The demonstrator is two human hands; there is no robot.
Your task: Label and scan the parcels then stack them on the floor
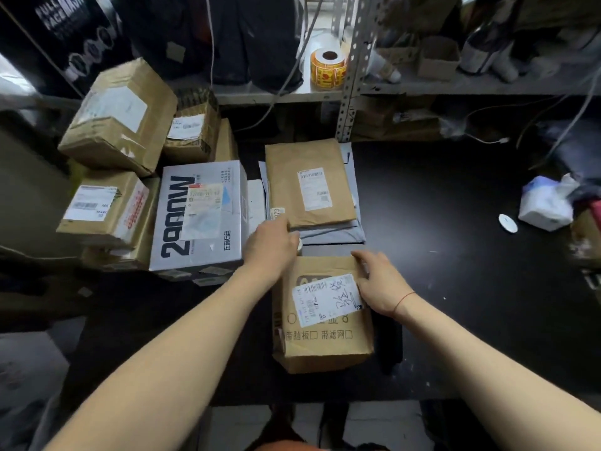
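Black desk point(455, 288) fills most of my view; a steel rack point(349, 92) stands behind its far edge. A parcel pile point(120, 125) covers the desk's left end, with a white box point(198, 222) at its front. Mid-desk, toward the far edge, a brown envelope point(309, 183) lies on grey mailers point(331, 234). The carton point(322, 340) sits at the near edge, centre, just in front of the mailers.

My left hand point(271, 245) is at the carton's far left corner, back up, fingers curled down out of sight; I cannot tell whether it holds anything. My right hand point(380, 284) lies on the carton's far right corner, fingers straight and together, pressing the right end of the label point(325, 299) on its top.

A sticker roll point(328, 65) stands on the rack shelf. A white disc point(508, 222) lies near the desk's right end.
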